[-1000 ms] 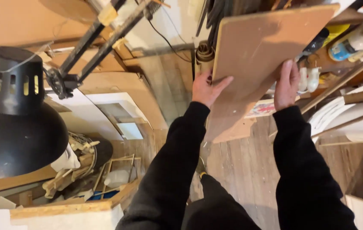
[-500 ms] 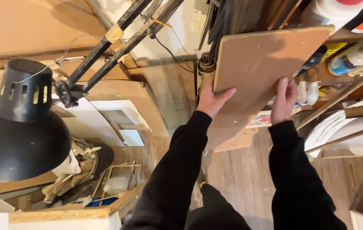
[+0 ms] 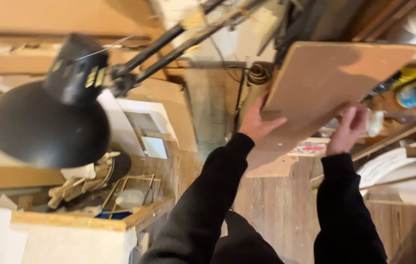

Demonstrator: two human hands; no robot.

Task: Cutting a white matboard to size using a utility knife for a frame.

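I held the brown board (image 3: pixel 330 83) tilted at upper right, left hand (image 3: pixel 256 124) fingers spread flat against its lower edge, right hand (image 3: pixel 347 129) fingers curled under it, and judged it might slip, since neither hand truly clamped it

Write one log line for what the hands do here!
left hand: grips brown board | right hand: on board's lower edge | nearby: black lamp

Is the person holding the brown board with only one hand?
No: the left hand grips the brown board at its lower left edge, and the right hand grips its lower edge too.
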